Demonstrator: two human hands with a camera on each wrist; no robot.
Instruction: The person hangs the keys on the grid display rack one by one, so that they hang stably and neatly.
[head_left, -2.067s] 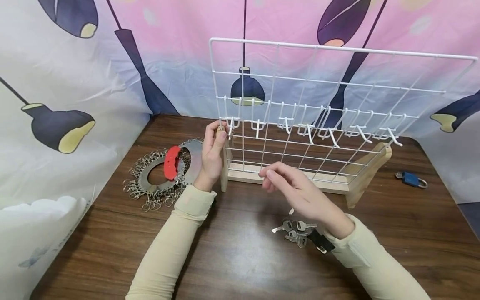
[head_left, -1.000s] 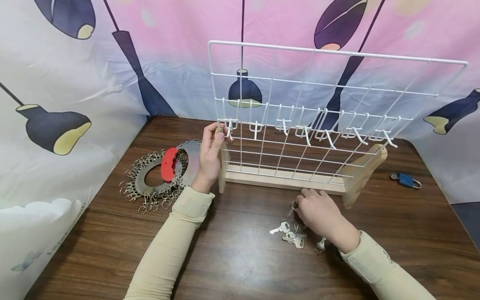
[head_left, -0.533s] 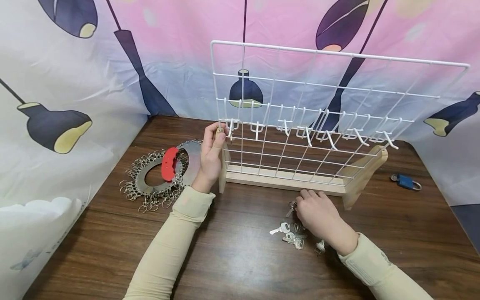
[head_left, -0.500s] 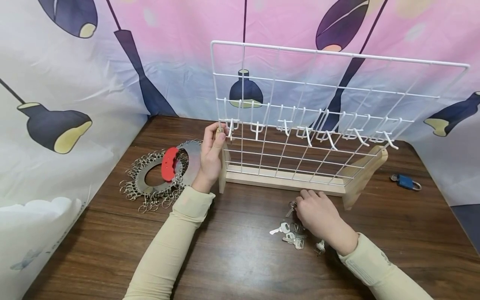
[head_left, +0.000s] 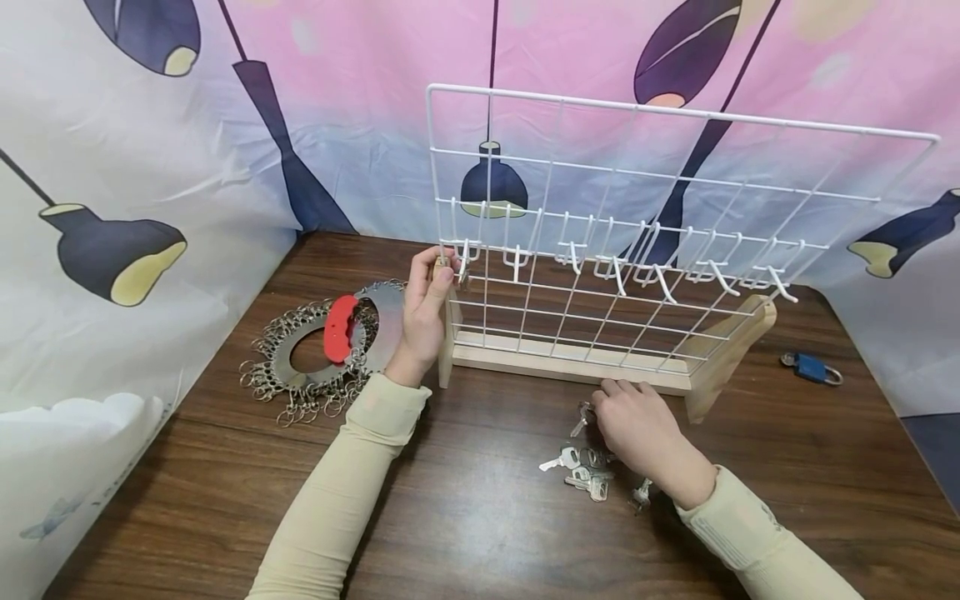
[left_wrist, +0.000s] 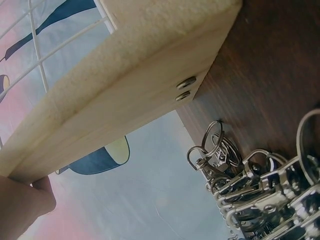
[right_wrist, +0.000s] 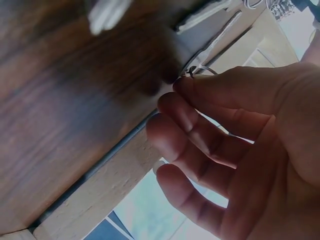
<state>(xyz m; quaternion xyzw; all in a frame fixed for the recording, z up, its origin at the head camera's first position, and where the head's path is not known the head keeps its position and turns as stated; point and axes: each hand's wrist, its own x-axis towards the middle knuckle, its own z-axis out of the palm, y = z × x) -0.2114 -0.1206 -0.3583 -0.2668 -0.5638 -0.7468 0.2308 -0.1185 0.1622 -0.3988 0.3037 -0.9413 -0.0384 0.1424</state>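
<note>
In the head view my left hand (head_left: 426,317) grips the left wooden upright (head_left: 446,350) of a white wire grid rack (head_left: 570,312), thumb in front and fingers behind. A small shiny piece (head_left: 463,273) hangs under the leftmost hook, close to its fingertips. My right hand (head_left: 641,429) is low over the table before the rack's base. In the right wrist view its thumb and index fingertip pinch a thin metal ring (right_wrist: 206,69); the other fingers are curled loosely. A silver key (head_left: 580,422) shows at those fingertips. Several more keys (head_left: 592,485) lie in a loose pile just nearer.
White hooks (head_left: 572,257) line the grid in a row. To the left lies a metal ring plate (head_left: 283,358) with many small clasps and a red handle (head_left: 340,329). A blue padlock (head_left: 812,367) rests at the right. Patterned cloth hangs behind the table (head_left: 487,550).
My right hand has come down from in front of the grid to the keys and taken a key by its ring. Over the last second it barely moves. My left hand stays on the upright.
</note>
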